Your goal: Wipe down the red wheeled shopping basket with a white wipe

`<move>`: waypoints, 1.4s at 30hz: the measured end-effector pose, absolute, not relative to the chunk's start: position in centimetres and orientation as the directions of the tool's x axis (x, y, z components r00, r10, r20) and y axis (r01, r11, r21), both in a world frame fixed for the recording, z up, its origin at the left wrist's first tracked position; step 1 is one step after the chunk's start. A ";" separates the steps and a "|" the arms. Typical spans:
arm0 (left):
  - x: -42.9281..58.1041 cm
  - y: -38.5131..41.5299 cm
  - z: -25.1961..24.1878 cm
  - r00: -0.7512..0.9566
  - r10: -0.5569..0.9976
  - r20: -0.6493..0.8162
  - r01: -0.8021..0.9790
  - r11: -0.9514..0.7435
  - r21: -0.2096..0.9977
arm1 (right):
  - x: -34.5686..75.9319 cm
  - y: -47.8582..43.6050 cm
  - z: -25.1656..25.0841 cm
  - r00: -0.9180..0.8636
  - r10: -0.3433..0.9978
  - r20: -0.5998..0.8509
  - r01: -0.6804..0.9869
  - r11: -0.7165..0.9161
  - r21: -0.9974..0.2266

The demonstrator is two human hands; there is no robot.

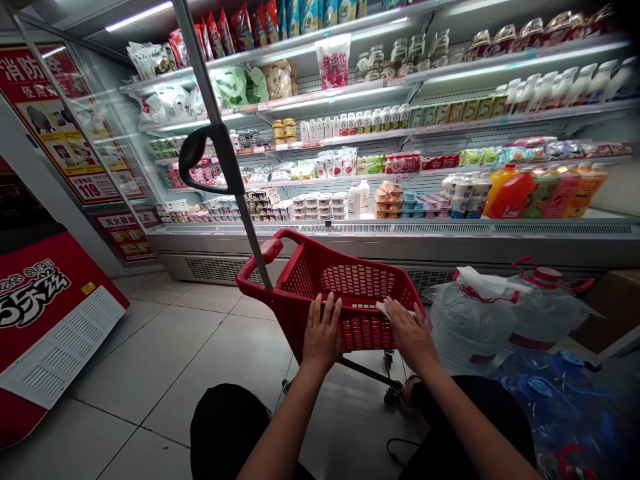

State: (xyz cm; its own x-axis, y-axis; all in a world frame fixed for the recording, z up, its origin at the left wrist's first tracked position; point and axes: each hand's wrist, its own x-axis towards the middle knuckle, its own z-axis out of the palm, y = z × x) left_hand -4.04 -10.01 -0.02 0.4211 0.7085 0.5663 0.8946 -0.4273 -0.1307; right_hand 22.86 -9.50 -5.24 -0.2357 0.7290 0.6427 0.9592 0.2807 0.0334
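A red plastic shopping cart [363, 269] with perforated basket walls stands right in front of me. My left hand [323, 331] lies on its near side, fingers stretched out over the rim, with nothing in it. Farther right, my right hand [411, 333] presses a folded white cloth [384, 309] against the same rim; most of the cloth is hidden beneath the fingers. A grey metal pole with a black looped grip [213, 160] rises at the handle end of the cart. The basket floor is mostly hidden by the near wall.
Behind the cart runs a lit refrigerated display [400, 229] stocked with drinks, yogurts and bags. Large water jugs [470, 320] and blue-tinted bottles [555, 387] crowd my right side. A red freezer cabinet [45, 320] stands left. Grey floor tiles [200, 353] lie between.
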 end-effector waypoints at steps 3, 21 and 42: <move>-4.0 -10.1 0.1 0.418 0.711 0.566 0.896 -0.425 -0.127 | 26.5 -9.6 -6.8 -0.137 0.748 0.649 0.983 0.182 -0.002; -1.2 -11.6 -1.7 0.346 0.804 0.483 0.878 -0.460 0.136 | 17.6 -13.3 -5.7 -0.349 0.665 0.660 0.893 0.450 0.020; -7.7 -12.2 -0.9 0.381 0.775 0.504 0.836 -0.521 0.170 | 25.9 -5.3 -3.6 -0.167 0.687 0.707 0.953 0.296 -0.062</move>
